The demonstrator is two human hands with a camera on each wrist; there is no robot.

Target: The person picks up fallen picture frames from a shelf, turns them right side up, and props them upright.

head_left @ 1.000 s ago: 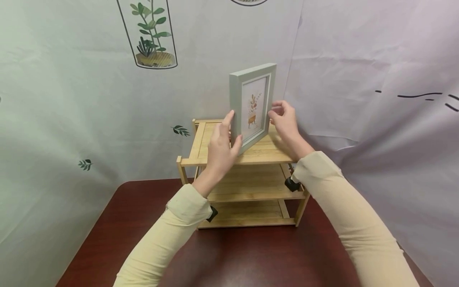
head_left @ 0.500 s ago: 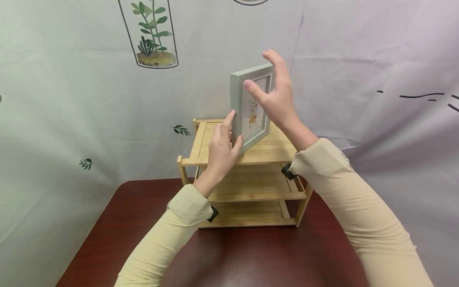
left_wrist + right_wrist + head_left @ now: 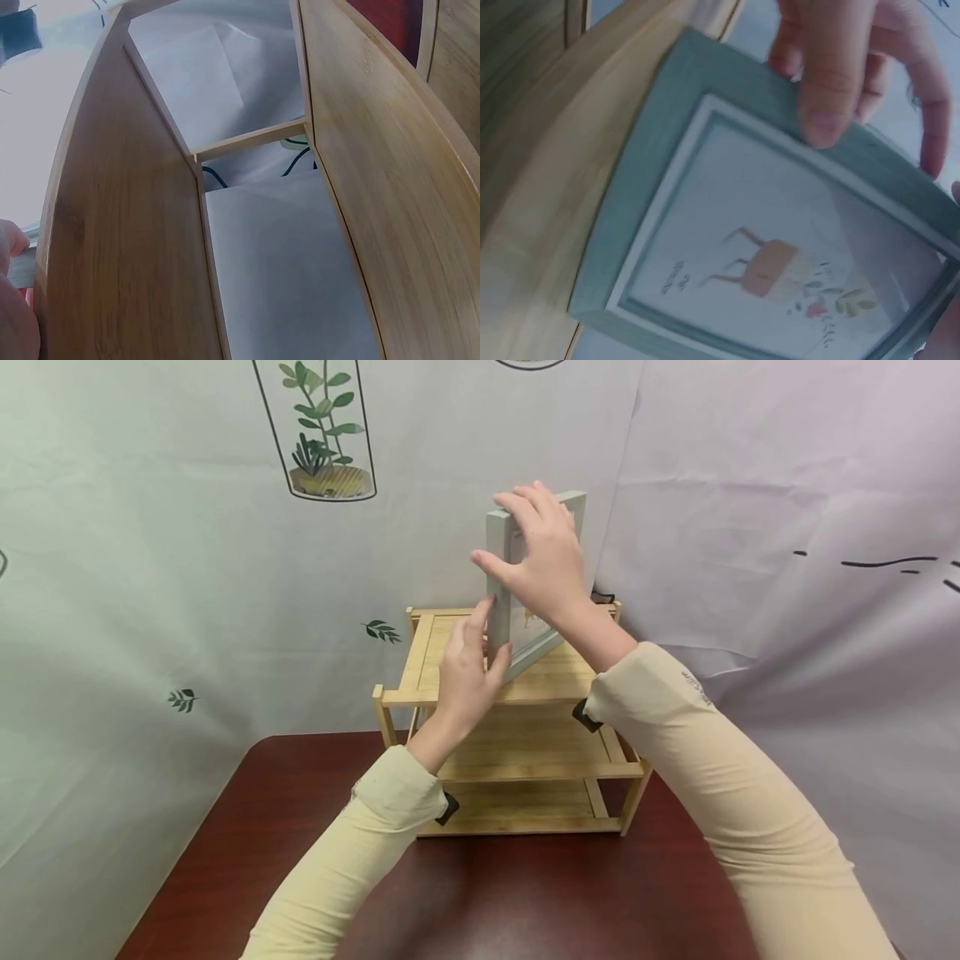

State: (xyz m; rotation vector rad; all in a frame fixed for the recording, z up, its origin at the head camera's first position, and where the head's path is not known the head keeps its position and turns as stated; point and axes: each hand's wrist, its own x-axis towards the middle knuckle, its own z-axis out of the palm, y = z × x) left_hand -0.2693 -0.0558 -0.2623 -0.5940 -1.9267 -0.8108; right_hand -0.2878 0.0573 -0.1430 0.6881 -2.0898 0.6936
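A pale green picture frame (image 3: pixel 497 572) stands upright and angled on the top board of a small wooden shelf (image 3: pixel 427 652). Behind its glass is a print of a potted plant, plain in the right wrist view (image 3: pixel 769 266). My left hand (image 3: pixel 465 672) grips the frame's left side low down, thumb in front and fingers behind. My right hand (image 3: pixel 547 556) is at the top of the frame, fingers extended by the upper edge and thumb spread away; it covers much of the print in the head view. Whether its fingertips touch the frame I cannot tell.
The shelf's lower boards (image 3: pixel 525 739) lie beneath the frame, and it stands on a dark red table (image 3: pixel 510 893). A small dark object (image 3: pixel 602 597) shows at the top board's back right corner. Pale printed cloth (image 3: pixel 420 527) hangs close behind and at both sides.
My right hand has left the frame's right side, risen, and moved left across its front to the top. The left hand keeps its grip; the frame looks almost unmoved.
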